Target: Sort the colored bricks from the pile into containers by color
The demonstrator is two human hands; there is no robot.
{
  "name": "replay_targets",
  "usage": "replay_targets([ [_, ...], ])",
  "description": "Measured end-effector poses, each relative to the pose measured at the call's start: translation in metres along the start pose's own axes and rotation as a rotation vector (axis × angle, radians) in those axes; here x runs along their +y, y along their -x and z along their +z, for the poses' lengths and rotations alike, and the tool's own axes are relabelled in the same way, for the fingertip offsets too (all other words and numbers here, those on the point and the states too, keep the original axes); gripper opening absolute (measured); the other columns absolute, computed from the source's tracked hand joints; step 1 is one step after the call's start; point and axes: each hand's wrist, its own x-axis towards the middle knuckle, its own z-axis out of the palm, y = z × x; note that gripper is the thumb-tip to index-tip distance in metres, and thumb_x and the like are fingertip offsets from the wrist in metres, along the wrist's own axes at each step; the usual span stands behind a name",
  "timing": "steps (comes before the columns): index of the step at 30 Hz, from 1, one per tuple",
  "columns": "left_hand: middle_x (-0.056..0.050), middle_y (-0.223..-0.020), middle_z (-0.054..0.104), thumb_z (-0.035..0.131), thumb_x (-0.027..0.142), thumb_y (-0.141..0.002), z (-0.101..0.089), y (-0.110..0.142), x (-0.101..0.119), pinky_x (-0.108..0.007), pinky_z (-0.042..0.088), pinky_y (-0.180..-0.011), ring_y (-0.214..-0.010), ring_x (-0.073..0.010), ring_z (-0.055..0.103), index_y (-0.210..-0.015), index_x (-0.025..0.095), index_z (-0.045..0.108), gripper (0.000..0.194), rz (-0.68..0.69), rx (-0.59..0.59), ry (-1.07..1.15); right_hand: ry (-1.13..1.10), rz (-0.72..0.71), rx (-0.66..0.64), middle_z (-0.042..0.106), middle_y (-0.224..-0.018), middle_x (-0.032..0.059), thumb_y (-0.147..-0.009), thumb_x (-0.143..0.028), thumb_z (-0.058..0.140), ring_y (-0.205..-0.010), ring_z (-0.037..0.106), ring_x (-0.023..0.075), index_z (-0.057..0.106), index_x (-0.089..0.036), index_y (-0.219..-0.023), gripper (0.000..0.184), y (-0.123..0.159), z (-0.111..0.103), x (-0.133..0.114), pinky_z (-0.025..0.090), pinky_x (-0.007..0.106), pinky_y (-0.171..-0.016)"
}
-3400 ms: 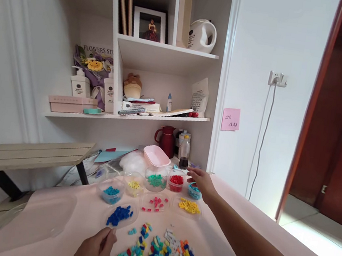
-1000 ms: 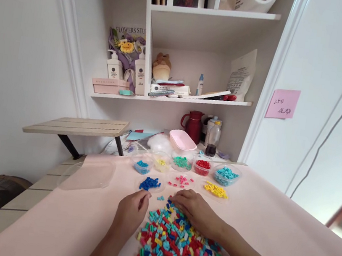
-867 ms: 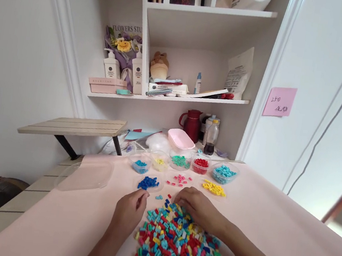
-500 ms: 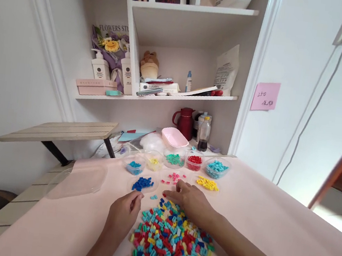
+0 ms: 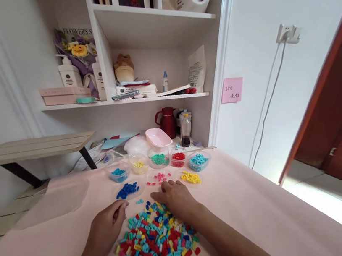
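Note:
A mixed heap of small plastic building bricks (image 5: 157,245) in many colours lies on the pink tabletop. My right hand (image 5: 180,199) is palm down over its far edge, fingers bent but apart; whatever lies beneath the fingertips is hidden. Left of the heap, my left hand (image 5: 106,223) is closed, thumb against curled fingers, and any content is hidden. Between the hands are a few light blue bricks (image 5: 139,202). Beyond are dark blue bricks (image 5: 128,190) in a clear dish, loose-looking pink bricks (image 5: 160,177) and yellow bricks (image 5: 191,177).
Clear tubs hold blue (image 5: 119,173), pale yellow (image 5: 139,165), green (image 5: 159,159), red (image 5: 178,158) and turquoise bricks (image 5: 199,160). Behind stand a pink basin (image 5: 158,137), a red jug (image 5: 168,123) and a bottle (image 5: 186,130). A clear lid (image 5: 55,201) lies left.
The view has swung to the right. A red brick at my right hand's fingertip no longer shows; the hand covers that spot. My left hand stays closed beside the heap.

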Motion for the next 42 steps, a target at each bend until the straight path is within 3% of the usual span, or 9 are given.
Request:
replay_targets([
  [7, 0.0, -0.069, 0.072, 0.043, 0.043, -0.084, -0.002, 0.0, 0.0, -0.019, 0.049, -0.059, -0.064, -0.0152, 0.068, -0.087, 0.025, 0.071, 0.034, 0.017, 0.036, -0.023, -0.243, 0.145, -0.005, 0.064, -0.104, 0.0058, -0.083, -0.018, 0.055, -0.093, 0.06, 0.0219, 0.07, -0.029, -0.106, 0.029, 0.009, 0.001, 0.025, 0.041, 0.029, -0.075],
  [11, 0.0, -0.068, 0.072, 0.043, 0.042, -0.085, -0.001, 0.001, 0.0, -0.019, 0.049, -0.058, -0.063, -0.0153, 0.068, -0.088, 0.025, 0.071, 0.033, 0.009, 0.041, -0.01, -0.297, 0.173, 0.043, 0.068, -0.101, 0.0055, -0.085, -0.019, 0.052, -0.092, 0.061, 0.0218, 0.072, -0.025, -0.097, 0.024, 0.015, 0.004, 0.035, 0.042, 0.029, -0.075],
  [16, 0.0, -0.067, 0.071, 0.042, 0.04, -0.087, 0.001, 0.002, 0.0, -0.019, 0.048, -0.058, -0.063, -0.0147, 0.066, -0.092, 0.022, 0.07, 0.034, 0.01, 0.01, 0.017, -0.279, 0.147, 0.097, 0.066, -0.107, 0.0069, -0.085, -0.01, 0.047, -0.099, 0.06, 0.0216, 0.064, -0.027, -0.117, 0.04, 0.011, 0.001, 0.023, 0.041, 0.029, -0.08],
  [19, 0.0, -0.068, 0.07, 0.041, 0.039, -0.088, 0.002, 0.003, 0.0, -0.019, 0.047, -0.059, -0.063, -0.0143, 0.066, -0.093, 0.022, 0.069, 0.033, -0.003, 0.003, 0.009, -0.231, 0.091, 0.059, 0.065, -0.107, 0.0082, -0.089, -0.017, 0.047, -0.097, 0.059, 0.0232, 0.06, -0.03, -0.123, 0.039, 0.008, 0.004, 0.014, 0.041, 0.031, -0.078],
  [23, 0.001, -0.068, 0.07, 0.041, 0.038, -0.088, 0.001, 0.005, 0.002, -0.019, 0.047, -0.058, -0.062, -0.0136, 0.065, -0.092, 0.023, 0.069, 0.032, 0.001, 0.011, -0.001, -0.16, 0.127, 0.064, 0.065, -0.101, 0.0091, -0.094, -0.029, 0.042, -0.095, 0.058, 0.0246, 0.068, -0.028, -0.11, 0.03, 0.001, 0.012, 0.007, 0.041, 0.032, -0.077],
  [29, 0.0, -0.07, 0.072, 0.043, 0.037, -0.086, 0.0, 0.004, 0.005, -0.019, 0.048, -0.058, -0.063, -0.0144, 0.067, -0.088, 0.024, 0.071, 0.03, 0.029, 0.046, -0.025, -0.211, 0.282, 0.064, 0.067, -0.094, 0.0106, -0.087, -0.017, 0.047, -0.093, 0.059, 0.0225, 0.071, -0.019, -0.091, 0.024, -0.009, 0.018, -0.001, 0.041, 0.028, -0.073],
  [33, -0.001, -0.073, 0.074, 0.043, 0.038, -0.085, -0.001, 0.004, 0.004, -0.019, 0.049, -0.059, -0.063, -0.0148, 0.068, -0.088, 0.025, 0.071, 0.031, 0.035, 0.05, -0.039, -0.262, 0.311, 0.086, 0.068, -0.095, 0.0071, -0.084, -0.016, 0.05, -0.091, 0.06, 0.0205, 0.07, -0.02, -0.089, 0.021, -0.008, 0.014, 0.004, 0.041, 0.027, -0.072],
  [39, -0.001, -0.073, 0.074, 0.043, 0.04, -0.084, 0.0, 0.003, 0.001, -0.018, 0.05, -0.059, -0.066, -0.0155, 0.069, -0.085, 0.026, 0.071, 0.031, 0.037, 0.07, -0.051, -0.778, 0.382, 0.279, 0.067, -0.099, 0.0052, -0.083, -0.024, 0.053, -0.086, 0.061, 0.017, 0.068, -0.019, -0.091, 0.018, 0.011, -0.008, 0.032, 0.046, 0.027, -0.075],
  [42, 0.0, -0.071, 0.074, 0.045, 0.042, -0.082, 0.0, 0.001, -0.002, -0.018, 0.051, -0.059, -0.067, -0.016, 0.07, -0.084, 0.027, 0.072, 0.031, 0.047, 0.083, -0.034, -0.93, 0.367, 0.129, 0.068, -0.09, 0.0038, -0.077, -0.022, 0.056, -0.08, 0.061, 0.0169, 0.069, -0.018, -0.084, 0.015, 0.03, -0.011, 0.044, 0.046, 0.025, -0.069],
])
